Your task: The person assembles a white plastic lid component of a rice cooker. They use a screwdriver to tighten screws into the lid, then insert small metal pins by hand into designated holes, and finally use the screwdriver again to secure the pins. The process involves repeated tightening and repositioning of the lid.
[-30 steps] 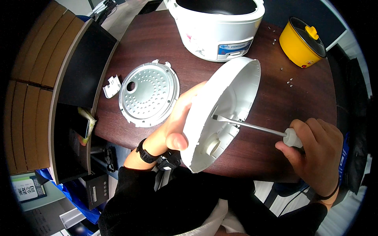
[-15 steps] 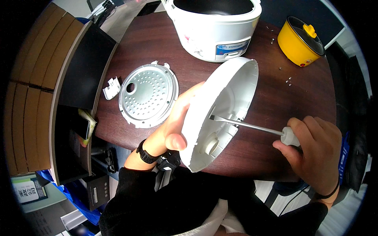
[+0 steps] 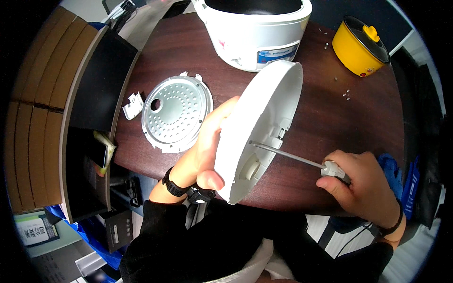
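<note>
My left hand [image 3: 210, 151] grips a white rice cooker lid shell [image 3: 278, 101] from its outer side, thumb near the lower rim. The shell is tilted nearly on edge, its hollow inside turned to the right. In my right hand [image 3: 361, 181] is a screwdriver [image 3: 299, 156], held by its pale handle. Its metal shaft points left into the shell, with the tip at the inner surface; whether it touches there I cannot tell. A round silver inner lid plate [image 3: 177, 113] with dimples and one hole lies flat to the left. Beside it sits a small white plastic piece [image 3: 133, 105].
The white rice cooker body [image 3: 257, 35] stands at the back of the dark wooden table [image 3: 325, 118]. A yellow pot [image 3: 359, 47] with a dark lid is at the back right. Several loose screws [image 3: 347, 94] lie near it. Cardboard boxes [image 3: 42, 94] and a shelf border the left.
The lid shell has turned a little and shifted slightly up and left in my left hand. My right hand has moved left and down with the screwdriver, whose handle has turned.
</note>
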{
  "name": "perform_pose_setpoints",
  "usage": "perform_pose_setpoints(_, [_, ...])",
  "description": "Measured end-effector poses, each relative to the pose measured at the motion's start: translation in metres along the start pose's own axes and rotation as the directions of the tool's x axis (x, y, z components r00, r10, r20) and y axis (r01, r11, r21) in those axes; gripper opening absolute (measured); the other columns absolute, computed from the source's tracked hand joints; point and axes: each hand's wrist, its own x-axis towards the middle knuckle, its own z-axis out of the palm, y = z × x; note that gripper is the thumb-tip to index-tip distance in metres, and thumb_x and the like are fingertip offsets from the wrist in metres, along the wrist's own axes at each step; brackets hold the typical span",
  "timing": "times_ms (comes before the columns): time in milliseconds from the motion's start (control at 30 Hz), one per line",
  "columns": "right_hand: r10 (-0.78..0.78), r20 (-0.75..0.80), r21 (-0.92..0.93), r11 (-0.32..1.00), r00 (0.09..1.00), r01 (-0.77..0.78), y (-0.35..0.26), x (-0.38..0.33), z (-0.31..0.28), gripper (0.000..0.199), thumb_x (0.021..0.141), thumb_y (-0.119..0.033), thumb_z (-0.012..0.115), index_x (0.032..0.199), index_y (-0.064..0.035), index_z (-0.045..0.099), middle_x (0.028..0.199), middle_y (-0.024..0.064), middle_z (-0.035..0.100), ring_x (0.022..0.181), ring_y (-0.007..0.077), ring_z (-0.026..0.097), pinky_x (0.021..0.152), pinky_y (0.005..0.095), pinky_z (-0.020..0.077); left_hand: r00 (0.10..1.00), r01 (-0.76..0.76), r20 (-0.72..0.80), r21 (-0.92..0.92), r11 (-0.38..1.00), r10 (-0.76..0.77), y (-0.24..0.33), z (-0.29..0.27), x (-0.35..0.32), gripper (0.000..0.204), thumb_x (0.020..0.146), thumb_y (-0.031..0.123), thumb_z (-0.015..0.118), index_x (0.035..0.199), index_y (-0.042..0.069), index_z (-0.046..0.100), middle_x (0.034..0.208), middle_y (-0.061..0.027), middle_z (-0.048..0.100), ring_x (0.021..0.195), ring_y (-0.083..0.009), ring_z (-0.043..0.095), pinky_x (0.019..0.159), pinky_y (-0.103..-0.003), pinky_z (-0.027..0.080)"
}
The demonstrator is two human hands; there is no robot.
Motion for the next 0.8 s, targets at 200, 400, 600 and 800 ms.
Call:
perform_pose_setpoints(200, [0.134, 0.244, 0.431, 0.872, 0.960, -0.231, 0.004, 0.004, 0.007, 0.039, 0.094, -0.032, 0.061, 0.069, -0.0030, 0.055, 0.056, 0.0110, 0.054, 0.050, 0.0175, 0.054, 0.051, 0.0300, 0.0406, 1.000, -0.002, -0.020, -0.032, 0.999, 0.001, -0.012, -0.006, 0.001, 0.120, 0.045, 0.085, 0.073, 0.121, -0.005, 0.048, 0.107, -0.0063, 0.057, 0.098, -0.0157, 0.057, 0.084, -0.030, 0.048])
perform_pose_setpoints(400, [0.141, 0.396, 0.583, 0.725, 0.907, -0.367, 0.008, 0.004, 0.014, 0.040, 0.098, -0.033, 0.056, 0.071, -0.0030, 0.055, 0.054, 0.0026, 0.049, 0.051, 0.0094, 0.044, 0.051, 0.0274, 0.0379, 0.999, 0.006, -0.044, -0.058, 0.998, -0.008, -0.017, -0.010, -0.006, 0.119, 0.047, 0.084, 0.074, 0.122, -0.005, 0.049, 0.108, -0.0073, 0.058, 0.098, -0.0167, 0.059, 0.084, -0.032, 0.050])
perform_pose_setpoints(600, [0.101, 0.559, 0.704, 0.465, 0.823, -0.536, 0.011, 0.003, 0.020, 0.038, 0.102, -0.034, 0.048, 0.083, -0.0033, 0.060, 0.055, -0.0013, 0.050, 0.045, 0.0074, 0.045, 0.045, 0.0227, 0.0366, 0.998, 0.006, -0.058, -0.084, 0.996, -0.011, -0.020, -0.013, -0.011, 0.118, 0.049, 0.083, 0.074, 0.122, -0.006, 0.049, 0.108, -0.0082, 0.060, 0.097, -0.0178, 0.061, 0.083, -0.033, 0.052])
perform_pose_setpoints(800, [0.029, 0.663, 0.713, 0.281, 0.748, -0.642, 0.011, 0.013, 0.018, 0.042, 0.104, -0.036, 0.041, 0.086, -0.0031, 0.060, 0.054, -0.0007, 0.052, 0.043, 0.0070, 0.046, 0.042, 0.0220, 0.0369, 0.997, 0.002, -0.072, -0.107, 0.994, -0.010, -0.024, -0.019, -0.021, 0.117, 0.051, 0.082, 0.074, 0.123, -0.006, 0.049, 0.109, -0.0092, 0.061, 0.096, -0.0189, 0.062, 0.082, -0.034, 0.054])
